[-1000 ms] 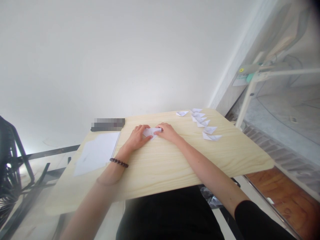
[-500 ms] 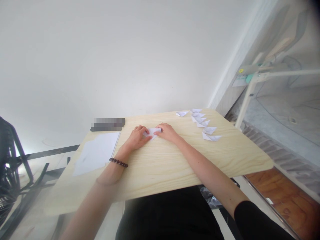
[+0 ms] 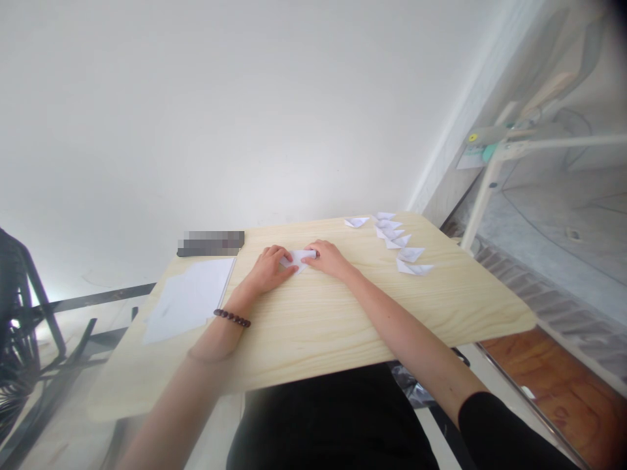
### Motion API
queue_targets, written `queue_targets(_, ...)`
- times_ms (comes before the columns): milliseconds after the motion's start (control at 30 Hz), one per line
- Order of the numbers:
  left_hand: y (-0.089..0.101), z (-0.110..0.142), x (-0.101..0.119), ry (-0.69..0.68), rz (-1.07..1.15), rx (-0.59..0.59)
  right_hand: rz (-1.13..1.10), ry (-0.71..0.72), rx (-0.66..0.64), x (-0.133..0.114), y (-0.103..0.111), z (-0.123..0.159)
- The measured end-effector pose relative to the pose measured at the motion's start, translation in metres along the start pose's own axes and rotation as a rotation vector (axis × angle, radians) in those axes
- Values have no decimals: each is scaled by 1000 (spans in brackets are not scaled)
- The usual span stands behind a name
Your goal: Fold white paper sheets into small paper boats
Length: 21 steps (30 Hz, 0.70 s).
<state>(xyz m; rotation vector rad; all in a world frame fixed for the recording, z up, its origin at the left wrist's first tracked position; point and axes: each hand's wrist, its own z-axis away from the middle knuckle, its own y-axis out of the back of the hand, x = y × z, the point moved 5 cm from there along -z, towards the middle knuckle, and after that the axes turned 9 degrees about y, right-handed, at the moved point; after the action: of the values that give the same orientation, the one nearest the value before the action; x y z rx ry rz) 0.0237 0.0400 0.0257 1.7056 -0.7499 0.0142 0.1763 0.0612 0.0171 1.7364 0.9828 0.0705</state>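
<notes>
Several white paper boats [image 3: 398, 242], seen in the head view, stand folded in an overlapping line toward the right side of the table [image 3: 304, 333], with one lone boat [image 3: 356, 223] set apart to the left of the line's far end; these look finished. Less far along, by my judgement, is the small folded paper piece [image 3: 302, 256] near the table's middle, a flat, creased strip with a point toward the wearer and no open hull showing. The left hand [image 3: 268, 269] has its thumb and fingers closed around the piece's left end, with little gap between them, and the right hand [image 3: 327, 258] pinches the other end between thumb and curled fingers. Loose white sheets [image 3: 191, 297] lie flat on the left, apparently unfolded; their number cannot be told. Behind them sits a dark object [image 3: 210, 245], masked by pixelation. The tabletop is pale, wood-grained and round-cornered, set against a plain white wall [image 3: 294, 117]. A beaded bracelet [image 3: 232, 318] circles the left wrist. Beyond the right edge are a white metal frame [image 3: 482, 202] and reddish-brown flooring [image 3: 563, 385]; black tubular framework [image 3: 42, 300] shows at far left.
</notes>
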Motion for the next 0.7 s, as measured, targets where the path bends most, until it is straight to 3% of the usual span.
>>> queue_targets(700,1,0,0,-20,-1,2,16,-4,-5,1,-1,0)
